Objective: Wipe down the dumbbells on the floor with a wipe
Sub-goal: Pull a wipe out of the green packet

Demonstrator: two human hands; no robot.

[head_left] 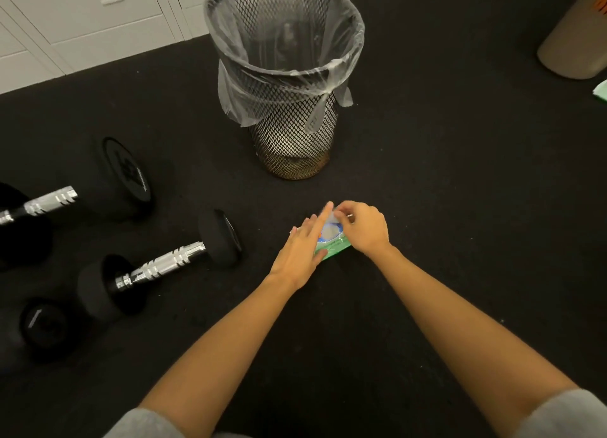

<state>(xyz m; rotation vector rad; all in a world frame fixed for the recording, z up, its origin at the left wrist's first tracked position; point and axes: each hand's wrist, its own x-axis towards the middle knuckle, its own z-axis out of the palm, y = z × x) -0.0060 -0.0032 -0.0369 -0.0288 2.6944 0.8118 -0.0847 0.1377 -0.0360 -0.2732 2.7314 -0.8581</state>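
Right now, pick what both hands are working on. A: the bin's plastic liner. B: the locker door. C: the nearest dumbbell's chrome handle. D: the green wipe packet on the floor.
D: the left hand lies flat on the green wipe packet while the right hand pinches at its flap, clear of the dumbbell and the bin.

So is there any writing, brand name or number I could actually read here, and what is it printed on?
Nothing can be read for certain.
Large dumbbell: a pattern or logo on its end cap, too blurred to read.
Small dumbbell: a faint line of marking on its end, illegible.
Green wipes pack under both hands: coloured printing, blurred and partly covered.
Beige container at the top right: an orange mark cut off by the picture edge.
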